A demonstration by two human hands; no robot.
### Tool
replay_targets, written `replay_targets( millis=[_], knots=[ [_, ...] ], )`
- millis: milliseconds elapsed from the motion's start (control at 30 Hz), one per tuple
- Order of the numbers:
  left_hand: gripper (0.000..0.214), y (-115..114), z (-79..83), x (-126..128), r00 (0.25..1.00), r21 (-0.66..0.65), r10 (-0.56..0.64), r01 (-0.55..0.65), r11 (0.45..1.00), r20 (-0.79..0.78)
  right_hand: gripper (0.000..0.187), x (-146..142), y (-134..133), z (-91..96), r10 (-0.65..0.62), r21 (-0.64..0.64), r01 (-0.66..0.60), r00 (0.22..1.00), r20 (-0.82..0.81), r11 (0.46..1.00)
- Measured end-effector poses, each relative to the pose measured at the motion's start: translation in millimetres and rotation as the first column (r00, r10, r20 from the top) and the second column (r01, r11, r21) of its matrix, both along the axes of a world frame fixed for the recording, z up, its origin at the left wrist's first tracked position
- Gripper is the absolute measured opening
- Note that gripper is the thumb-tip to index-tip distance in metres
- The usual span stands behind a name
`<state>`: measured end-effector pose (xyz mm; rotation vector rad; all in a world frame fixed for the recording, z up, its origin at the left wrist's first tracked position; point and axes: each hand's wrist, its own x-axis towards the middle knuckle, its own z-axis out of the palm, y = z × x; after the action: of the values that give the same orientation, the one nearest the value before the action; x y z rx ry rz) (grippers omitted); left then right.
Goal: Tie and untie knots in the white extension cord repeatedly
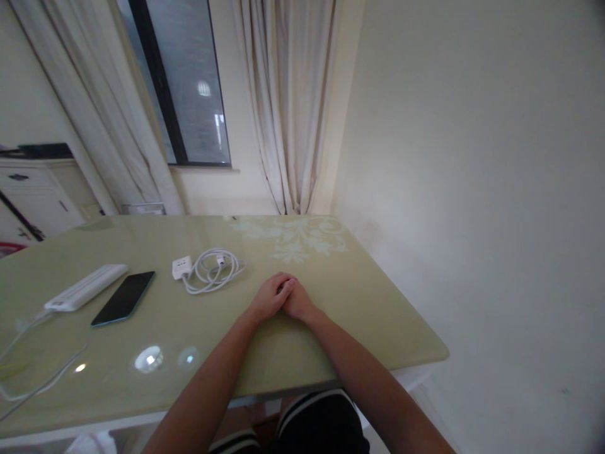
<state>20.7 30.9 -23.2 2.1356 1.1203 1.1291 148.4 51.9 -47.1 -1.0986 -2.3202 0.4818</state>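
My left hand (267, 297) and my right hand (299, 305) rest together on the pale green glass-topped table (359, 296), near its middle. The left hand's fingers lie flat over the right hand's fingers, which are hidden beneath them. Neither hand holds anything that shows. Closest to the hands is a white charger plug (181, 267) with a coiled white cable (215, 269), a short way to the left and further back. Left of that lie a dark phone (123, 297), face up, and a white power strip (87, 287).
Thin white cords (42, 378) trail over the table's left front. A wall stands close on the right, beyond the table's right edge. A window with curtains (288, 107) is behind the table, and a white cabinet (33, 192) at far left.
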Motion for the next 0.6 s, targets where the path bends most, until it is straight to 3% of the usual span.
replay_targets(
  millis=[300,400,467,533,600],
  knots=[
    [0.04,-1.3,0.8,1.3,1.0,0.009,0.007,-0.007,1.0,-0.008,0.035,0.0,-2.8,5.7,0.007,-0.02,-0.007,1.0,-0.027,1.0],
    [0.041,2.8,2.4,-2.4,0.987,0.122,0.158,-0.16,0.98,0.026,0.031,0.7,-5.4,13.5,-0.017,-0.055,0.013,0.997,-0.072,0.998],
    [0.038,6.2,5.1,-10.1,0.901,0.199,0.428,-0.434,0.879,0.072,0.027,1.6,-6.9,18.2,-0.032,-0.061,0.027,0.996,-0.089,0.998],
    [0.04,8.7,8.3,-22.1,0.701,0.221,0.708,-0.706,0.673,0.083,0.023,2.2,-7.7,21.0,-0.052,-0.055,0.047,0.994,-0.096,0.997],
    [0.048,9.5,10.4,-36.6,0.491,0.213,0.871,-0.855,0.473,0.034,0.021,2.5,-8.1,21.7,-0.07,-0.059,0.064,0.992,-0.107,0.996]
  ],
)
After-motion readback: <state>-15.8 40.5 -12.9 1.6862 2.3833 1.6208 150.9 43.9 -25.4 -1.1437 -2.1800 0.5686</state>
